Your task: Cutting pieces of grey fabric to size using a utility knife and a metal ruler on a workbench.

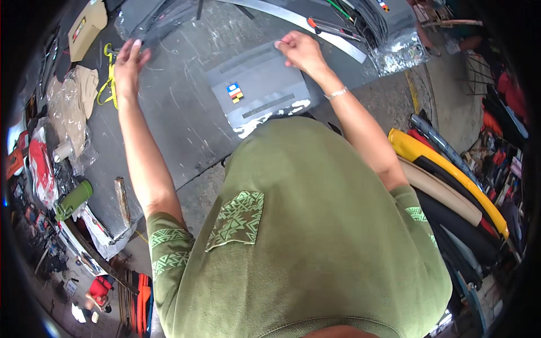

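A flat grey rectangular piece (262, 84) lies on the dark worktable in front of me, close to my body. It has two dark strips, a small patch of coloured blocks, and shiny white glare along its near edge. My right hand (301, 52) is at its far right corner, fingers curled and thumb pressed in. Whether the corner is between the fingers cannot be made out. To the left, my left hand (128, 66) is raised over the table, fingers apart and nothing visible in it. Just beside it lies a yellow looped object (107, 76), partly behind the hand.
A long metal ruler (344, 46) curves across the far side, with a red-and-black cutter (332, 28) by it. Plastic-wrapped grey pieces (397, 53) are stacked at far right. Brown sheets in clear plastic (70, 107) and a green bottle (76, 198) are at left; material rolls (451, 180) stand right.
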A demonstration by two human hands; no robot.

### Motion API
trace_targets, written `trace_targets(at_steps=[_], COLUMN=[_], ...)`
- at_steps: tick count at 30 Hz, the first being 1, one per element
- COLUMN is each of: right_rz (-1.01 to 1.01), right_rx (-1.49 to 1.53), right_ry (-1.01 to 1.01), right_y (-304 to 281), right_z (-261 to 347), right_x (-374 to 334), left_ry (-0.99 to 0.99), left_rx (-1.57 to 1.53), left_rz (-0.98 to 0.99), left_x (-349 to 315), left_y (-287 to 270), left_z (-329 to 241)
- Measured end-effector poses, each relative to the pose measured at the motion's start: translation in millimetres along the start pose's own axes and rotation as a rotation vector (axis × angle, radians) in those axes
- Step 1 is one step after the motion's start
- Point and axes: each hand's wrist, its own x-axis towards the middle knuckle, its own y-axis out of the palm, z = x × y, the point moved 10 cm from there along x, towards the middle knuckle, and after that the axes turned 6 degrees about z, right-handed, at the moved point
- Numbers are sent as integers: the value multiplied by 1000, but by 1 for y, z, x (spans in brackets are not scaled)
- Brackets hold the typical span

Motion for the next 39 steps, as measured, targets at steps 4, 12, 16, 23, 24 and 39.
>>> trace_targets(at_steps=[4,12,16,23,24,39], right_rz=[-142,56,0,49,41,-65], right_rx=[153,267,135,349,402,581], right_ry=[-94,64,34,-219,-267,-678], right_y=[-37,-19,-12,-50,-60,-155], right_z=[-31,-37,-43,46,76,214], right_x=[-21,-70,-60,-89,-99,-179], left_ry=[-190,-452,-358,-246,-173,238], left_rx=[605,-174,89,-294,-395,-713], left_rz=[-136,147,118,29,25,172], left_x=[-16,-182,-184,-188,-188,-187], left_y=[-80,97,131,123,114,115], left_z=[14,85,72,1,-16,-195])
